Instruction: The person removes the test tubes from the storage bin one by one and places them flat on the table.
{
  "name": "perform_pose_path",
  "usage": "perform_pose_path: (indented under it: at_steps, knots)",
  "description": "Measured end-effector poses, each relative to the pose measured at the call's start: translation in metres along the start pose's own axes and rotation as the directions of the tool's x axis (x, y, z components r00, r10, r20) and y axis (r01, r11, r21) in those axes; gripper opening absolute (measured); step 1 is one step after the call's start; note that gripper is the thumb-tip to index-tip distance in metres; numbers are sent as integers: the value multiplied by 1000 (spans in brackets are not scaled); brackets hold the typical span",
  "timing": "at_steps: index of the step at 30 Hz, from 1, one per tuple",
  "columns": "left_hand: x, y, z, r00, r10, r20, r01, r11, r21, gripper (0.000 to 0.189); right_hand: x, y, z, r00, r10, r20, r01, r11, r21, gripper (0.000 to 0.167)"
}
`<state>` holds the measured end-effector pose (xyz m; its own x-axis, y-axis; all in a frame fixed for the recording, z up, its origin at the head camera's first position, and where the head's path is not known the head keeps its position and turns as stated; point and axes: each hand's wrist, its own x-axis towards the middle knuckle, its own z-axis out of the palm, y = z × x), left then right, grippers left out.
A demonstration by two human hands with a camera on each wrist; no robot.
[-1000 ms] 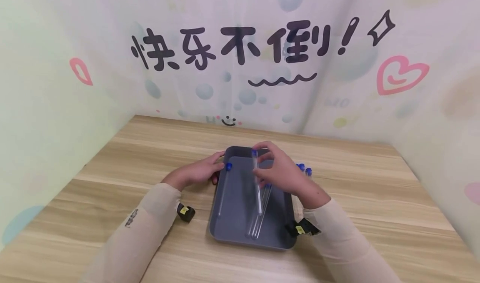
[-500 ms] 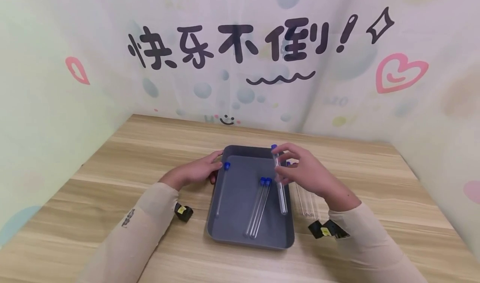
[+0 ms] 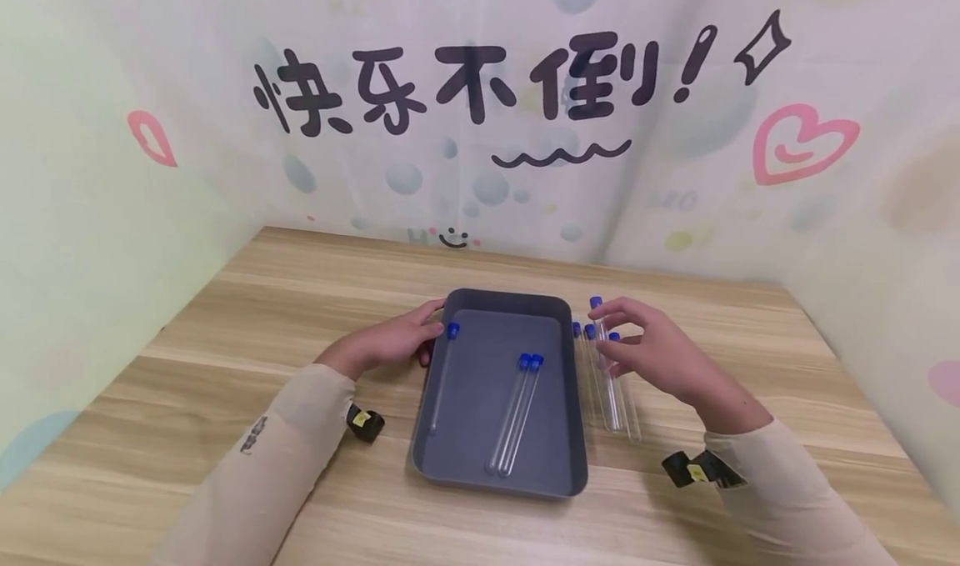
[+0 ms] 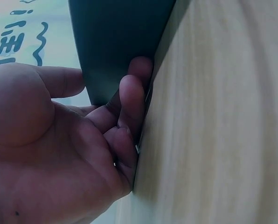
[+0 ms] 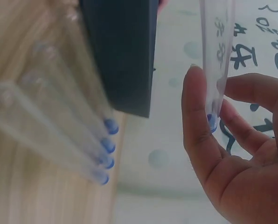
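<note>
My left hand (image 3: pixel 390 341) holds the left side of a grey rectangular tray (image 3: pixel 498 489), thumb at the rim. In the left wrist view its other fingers (image 4: pixel 132 98) are bent against the tray's outer wall, low by the table. Right of the tray, my right hand (image 3: pixel 663 358) pinches a clear test tube (image 5: pixel 217 51) near its blue cap (image 3: pixel 596 302), the tube's round end pointing toward me. It hangs over several capped test tubes (image 5: pixel 55 112) lying side by side on the table. Inside the tray lie two test tubes (image 3: pixel 513 424) together and another tube (image 3: pixel 444 383) along the left wall.
The wood-grain table (image 3: pixel 300 274) reaches back to a printed cloth backdrop (image 3: pixel 420 157), with pale walls at both sides. Black wrist cameras sit on the left sleeve (image 3: pixel 262 458) and the right sleeve (image 3: pixel 787 474).
My right hand has carried the test tube from above the tray, over its right rim, to the tubes on the table. My left hand stays at the tray's left side.
</note>
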<state>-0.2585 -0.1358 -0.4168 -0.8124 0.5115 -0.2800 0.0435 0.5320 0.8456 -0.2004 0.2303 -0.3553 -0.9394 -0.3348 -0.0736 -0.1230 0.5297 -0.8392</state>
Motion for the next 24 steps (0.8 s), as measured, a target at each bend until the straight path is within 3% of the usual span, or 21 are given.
perform_pose_path:
  at_steps: [9,24]
  knots:
    - [1,2,-1,1000,-4,3,4,1000,1,56,-7,21,-11,999,0,-35,1,999,39,44]
    - [1,1,-1,1000,7,5,-7,1000,2,55,-1,45,-19,997,42,-60,-41,999,10,45]
